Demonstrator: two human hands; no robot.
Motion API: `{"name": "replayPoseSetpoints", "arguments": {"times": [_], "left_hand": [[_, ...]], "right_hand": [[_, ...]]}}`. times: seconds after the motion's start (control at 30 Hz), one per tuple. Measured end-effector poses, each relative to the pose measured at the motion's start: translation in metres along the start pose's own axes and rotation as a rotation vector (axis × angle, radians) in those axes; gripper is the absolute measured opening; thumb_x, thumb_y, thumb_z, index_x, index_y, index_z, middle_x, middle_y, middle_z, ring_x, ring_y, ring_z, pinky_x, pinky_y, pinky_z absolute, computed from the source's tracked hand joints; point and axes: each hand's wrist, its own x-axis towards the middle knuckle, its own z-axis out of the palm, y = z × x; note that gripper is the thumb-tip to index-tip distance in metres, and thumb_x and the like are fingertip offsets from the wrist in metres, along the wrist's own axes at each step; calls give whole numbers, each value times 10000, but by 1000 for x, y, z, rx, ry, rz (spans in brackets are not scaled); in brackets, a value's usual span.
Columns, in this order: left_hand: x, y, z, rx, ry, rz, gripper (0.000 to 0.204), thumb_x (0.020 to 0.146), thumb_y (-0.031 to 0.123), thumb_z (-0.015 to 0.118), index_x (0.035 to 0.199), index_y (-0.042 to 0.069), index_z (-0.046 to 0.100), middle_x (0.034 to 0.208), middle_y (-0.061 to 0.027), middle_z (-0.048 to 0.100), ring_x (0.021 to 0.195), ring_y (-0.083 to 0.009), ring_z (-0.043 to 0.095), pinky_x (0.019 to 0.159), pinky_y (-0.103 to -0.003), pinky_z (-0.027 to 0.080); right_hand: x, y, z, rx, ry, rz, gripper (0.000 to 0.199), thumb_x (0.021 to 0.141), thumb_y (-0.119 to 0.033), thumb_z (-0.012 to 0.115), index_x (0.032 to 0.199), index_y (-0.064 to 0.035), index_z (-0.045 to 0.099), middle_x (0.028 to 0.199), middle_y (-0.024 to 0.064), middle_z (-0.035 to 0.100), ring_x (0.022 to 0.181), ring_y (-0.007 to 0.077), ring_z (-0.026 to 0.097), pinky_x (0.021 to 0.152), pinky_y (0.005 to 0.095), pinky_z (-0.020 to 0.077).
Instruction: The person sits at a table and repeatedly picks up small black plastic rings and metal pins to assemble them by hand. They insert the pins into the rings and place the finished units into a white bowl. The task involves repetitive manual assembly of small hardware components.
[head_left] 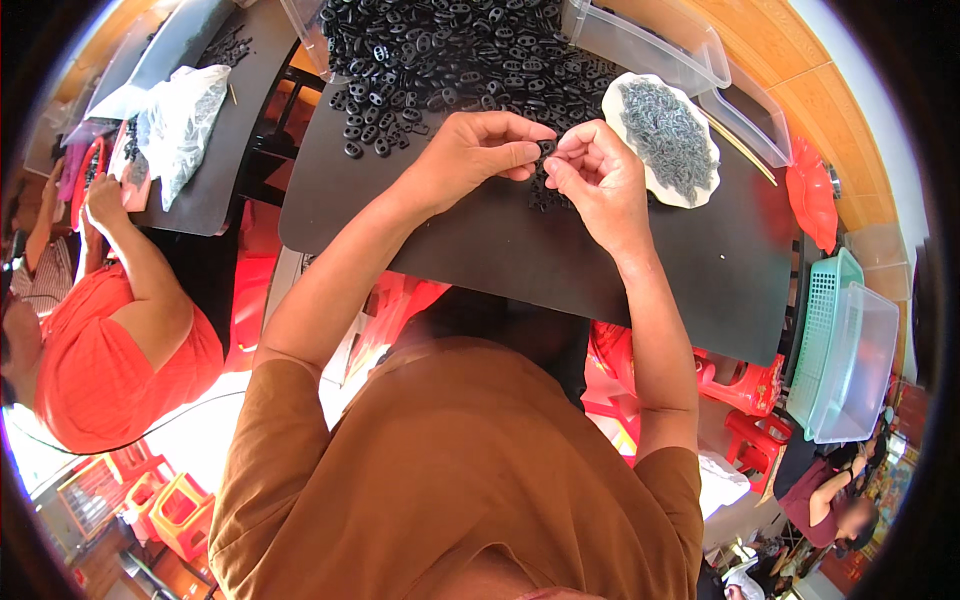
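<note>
Over the dark table (450,245), my two hands meet fingertip to fingertip. My left hand (478,155) pinches a small black plastic piece (545,148) between thumb and fingers. My right hand (603,180) is closed in a pinch right beside that piece; whatever is in its fingertips is too small to tell. Just beyond them spreads a large pile of black oval plastic pieces with two holes (450,60). A few black bits (545,197) lie beneath my fingers. Close to my right hand, a white scallop-edged plate (702,187) carries a heap of tiny grey slivers or springs (665,140).
Clear plastic bins (660,45) flank the pile. Thin sticks (742,150) lie past the plate. Off the table's right end are a red dish (811,195) and a green basket (822,340). A person in red (130,340) works at the left table beside a plastic bag (185,130).
</note>
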Motion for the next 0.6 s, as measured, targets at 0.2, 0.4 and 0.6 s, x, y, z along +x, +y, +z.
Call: {"name": "replayPoseSetpoints", "arguments": {"times": [0.2, 0.4, 0.6], "left_hand": [[-2, 2, 2, 113, 47, 53, 227, 917, 91, 658, 1124, 1, 686, 823, -17, 669, 742, -69, 617, 720, -219, 519], [-18, 7, -12, 338, 40, 104, 214, 909, 36, 638, 1110, 34, 711, 847, 18, 650, 764, -49, 598, 708, -208, 494], [-38, 16, -18, 509, 93, 165, 198, 884, 27, 655, 1065, 61, 728, 861, 7, 632, 775, -52, 598, 700, -215, 488]], "right_hand": [[-1, 0, 4, 18, -8, 37, 150, 843, 57, 668, 921, -14, 561, 810, 29, 652, 699, 82, 655, 621, 213, 528], [-5, 6, 15, 37, -72, 60, 165, 848, 88, 651, 937, -5, 548, 839, 38, 653, 785, 116, 697, 659, 228, 546], [-7, 5, 41, 22, -44, 67, 192, 825, 70, 679, 923, -21, 541, 807, 42, 665, 753, 101, 693, 641, 234, 530]]}}
